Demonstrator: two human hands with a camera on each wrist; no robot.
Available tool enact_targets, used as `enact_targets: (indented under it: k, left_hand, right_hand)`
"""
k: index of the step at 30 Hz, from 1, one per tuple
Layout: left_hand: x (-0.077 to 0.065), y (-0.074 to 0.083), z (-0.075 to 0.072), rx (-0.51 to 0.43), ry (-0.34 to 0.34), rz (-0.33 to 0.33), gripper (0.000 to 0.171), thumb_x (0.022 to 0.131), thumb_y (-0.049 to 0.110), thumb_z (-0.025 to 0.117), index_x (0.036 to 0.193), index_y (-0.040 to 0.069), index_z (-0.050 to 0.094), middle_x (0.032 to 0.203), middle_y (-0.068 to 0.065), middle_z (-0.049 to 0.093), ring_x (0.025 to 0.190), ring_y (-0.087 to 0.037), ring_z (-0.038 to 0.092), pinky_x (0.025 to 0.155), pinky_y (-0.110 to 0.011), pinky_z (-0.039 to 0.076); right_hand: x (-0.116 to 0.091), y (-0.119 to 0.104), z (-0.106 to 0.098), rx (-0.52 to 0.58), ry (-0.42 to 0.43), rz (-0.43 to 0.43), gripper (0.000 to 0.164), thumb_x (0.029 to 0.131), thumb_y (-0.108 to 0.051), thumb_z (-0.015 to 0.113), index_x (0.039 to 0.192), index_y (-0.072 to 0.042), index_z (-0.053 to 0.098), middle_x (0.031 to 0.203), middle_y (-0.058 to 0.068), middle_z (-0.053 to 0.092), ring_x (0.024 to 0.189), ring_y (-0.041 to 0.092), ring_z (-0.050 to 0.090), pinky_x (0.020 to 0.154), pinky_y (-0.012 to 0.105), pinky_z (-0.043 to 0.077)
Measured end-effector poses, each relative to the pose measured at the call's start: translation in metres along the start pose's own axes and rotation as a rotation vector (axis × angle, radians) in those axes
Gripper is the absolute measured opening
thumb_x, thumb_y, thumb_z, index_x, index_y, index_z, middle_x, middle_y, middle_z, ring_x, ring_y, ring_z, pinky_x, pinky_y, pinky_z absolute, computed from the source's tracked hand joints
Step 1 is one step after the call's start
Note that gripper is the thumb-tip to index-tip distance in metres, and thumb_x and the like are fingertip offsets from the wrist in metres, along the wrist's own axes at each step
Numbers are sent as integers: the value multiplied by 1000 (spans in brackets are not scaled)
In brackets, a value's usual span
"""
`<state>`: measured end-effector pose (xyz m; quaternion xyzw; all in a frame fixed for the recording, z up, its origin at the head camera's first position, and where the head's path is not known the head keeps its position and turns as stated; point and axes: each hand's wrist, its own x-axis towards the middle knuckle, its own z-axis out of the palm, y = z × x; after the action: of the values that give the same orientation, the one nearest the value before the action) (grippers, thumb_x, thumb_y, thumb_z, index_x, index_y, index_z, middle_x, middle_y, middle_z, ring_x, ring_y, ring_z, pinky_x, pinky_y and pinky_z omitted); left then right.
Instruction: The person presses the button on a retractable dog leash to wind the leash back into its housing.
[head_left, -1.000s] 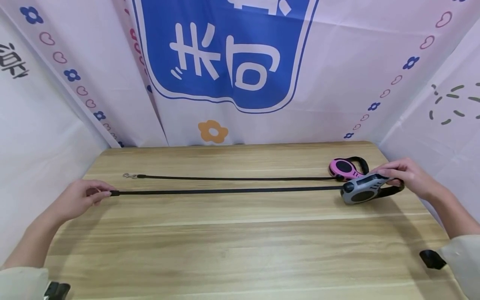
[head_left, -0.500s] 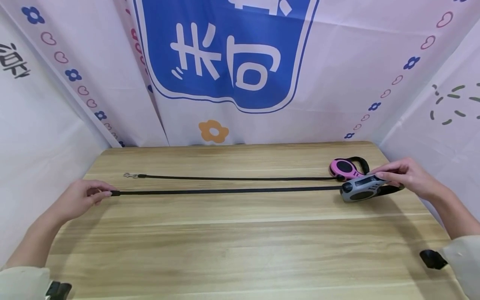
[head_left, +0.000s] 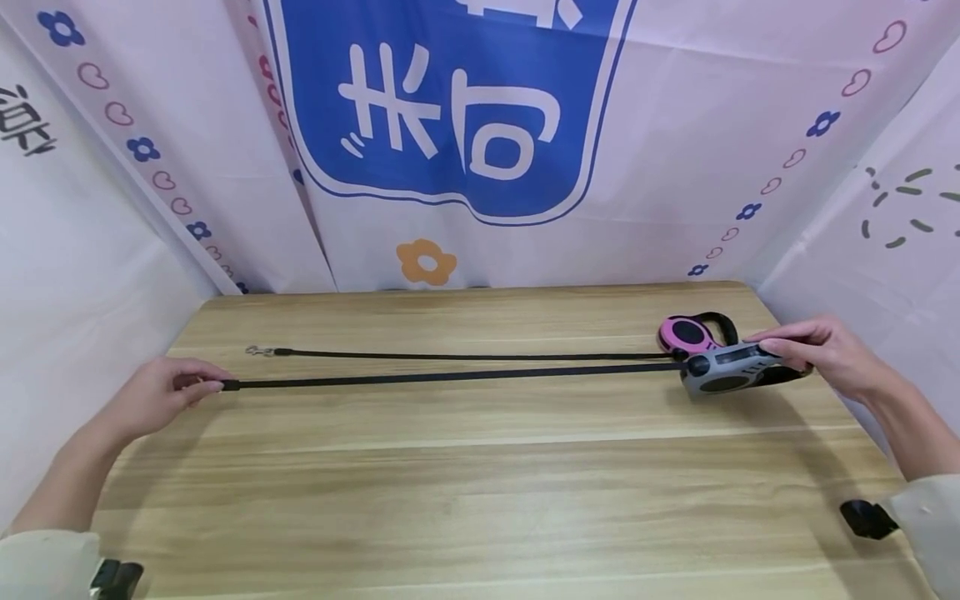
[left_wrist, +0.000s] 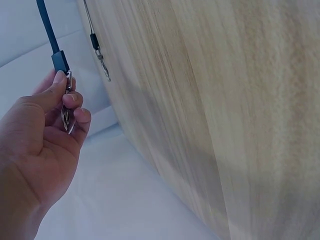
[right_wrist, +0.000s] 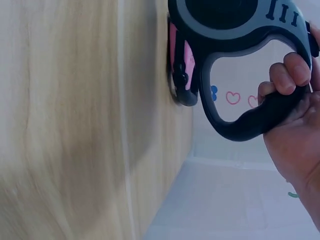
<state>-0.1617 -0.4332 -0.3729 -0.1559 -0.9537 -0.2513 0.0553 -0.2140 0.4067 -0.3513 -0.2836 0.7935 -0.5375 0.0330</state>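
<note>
A grey retractable dog leash [head_left: 723, 369] is held by my right hand [head_left: 836, 354] at the right of the table. In the right wrist view, fingers curl through its black loop handle [right_wrist: 240, 125]. Its black strap [head_left: 450, 376] runs taut leftward to my left hand [head_left: 168, 392]. There, thumb and fingers pinch the strap's end and its metal clip [left_wrist: 66, 107], partly hidden among the fingers. Just behind lies a pink retractable leash [head_left: 684, 335], its thinner black cord [head_left: 480, 358] stretched out to a metal snap hook [head_left: 259, 351] at the left.
The wooden table [head_left: 465, 500] spreads below both hands. White printed cloth [head_left: 675, 167] hangs behind and at both sides, close to the table's back edge. A black device [head_left: 867, 518] sits at the right cuff, another [head_left: 116, 579] at the left.
The right hand has shifted the grey leash slightly back, towards the pink one, tilting its body; the strap's right end follows. The left hand has stayed put, pinching the strap's end.
</note>
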Motion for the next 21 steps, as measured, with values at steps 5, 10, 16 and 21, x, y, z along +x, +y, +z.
enact_targets:
  k: [5, 10, 16, 21]
  left_hand:
    - [0, 1, 0, -15, -5, -6, 11, 96, -8, 67, 104, -8, 75, 69, 6, 59, 58, -4, 48, 50, -24, 41]
    - [-1, -1, 2, -25, 0, 11, 11, 95, -10, 67, 103, -8, 75, 71, 6, 62, 58, -5, 49, 49, -23, 41]
    - [-2, -4, 3, -76, 0, 14, 11, 95, -11, 66, 102, -10, 74, 72, 6, 62, 57, -6, 50, 48, -22, 39]
    - [-3, -4, 4, -115, -9, 43, 11, 94, -14, 66, 102, -12, 73, 76, 11, 65, 59, -6, 51, 48, -23, 41]
  right_hand:
    - [-1, -4, 1, -126, 36, 29, 37, 98, 17, 53, 114, -3, 79, 60, 7, 38, 56, 25, 34, 51, 38, 26]
    - [-2, -3, 2, -147, 33, 23, 37, 98, 17, 53, 114, -2, 79, 59, 6, 40, 56, 25, 35, 51, 38, 27]
    - [-3, -4, 3, -189, 60, 51, 33, 98, 14, 55, 113, -4, 80, 59, 3, 46, 55, 23, 37, 49, 37, 28]
    - [-4, -5, 5, -184, 47, 44, 34, 98, 15, 55, 112, -4, 79, 60, 3, 49, 54, 25, 37, 46, 38, 28]
